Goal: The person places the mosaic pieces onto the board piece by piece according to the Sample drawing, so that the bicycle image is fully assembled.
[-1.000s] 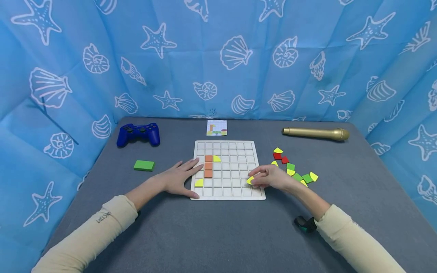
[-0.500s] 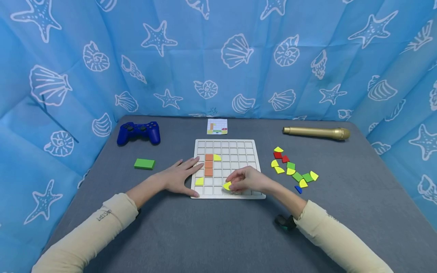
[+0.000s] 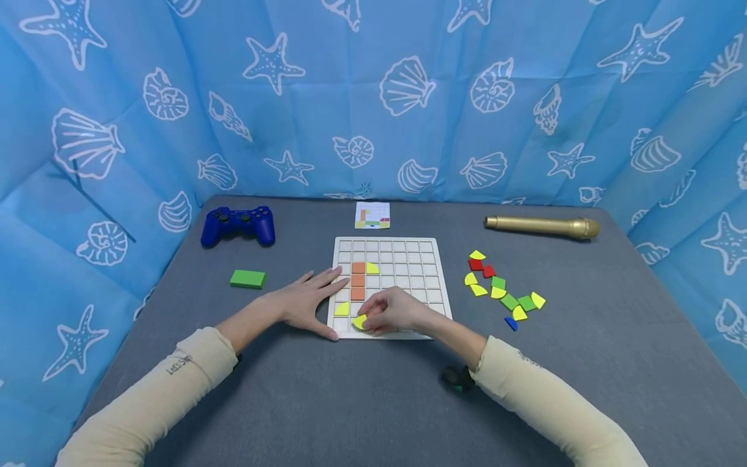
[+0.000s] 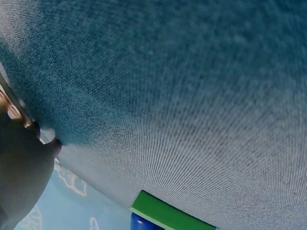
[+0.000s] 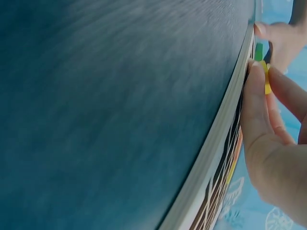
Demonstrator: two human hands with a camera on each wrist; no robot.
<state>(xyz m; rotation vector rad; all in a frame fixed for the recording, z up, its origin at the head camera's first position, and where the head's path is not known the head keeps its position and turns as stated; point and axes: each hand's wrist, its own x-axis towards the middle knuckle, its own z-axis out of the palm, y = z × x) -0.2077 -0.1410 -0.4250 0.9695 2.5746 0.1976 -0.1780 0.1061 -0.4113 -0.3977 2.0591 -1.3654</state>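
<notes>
A white grid board [image 3: 408, 249] lies in the middle of the table. Three orange square tiles [image 3: 358, 281] form a column in its cells, with a yellow quarter-round tile [image 3: 372, 268] to the right of the top one. Another yellow tile [image 3: 342, 309] lies in the lower left of the grid. My left hand [image 3: 306, 303] rests with fingers spread on the board's left edge. My right hand [image 3: 393, 311] pinches a yellow quarter-round tile [image 5: 266, 79] between thumb and fingers, close over the board's lower left cells.
Loose yellow, red, green and blue tiles [image 3: 509, 302] lie right of the board. A small pattern card [image 3: 372, 216] sits behind it. Also on the table are a blue game controller [image 3: 238, 226], a green block [image 3: 248, 279] and a gold microphone [image 3: 543, 226].
My right hand has moved left across the board with the yellow tile, from its right edge to the lower left cells. The left hand has stayed in place.
</notes>
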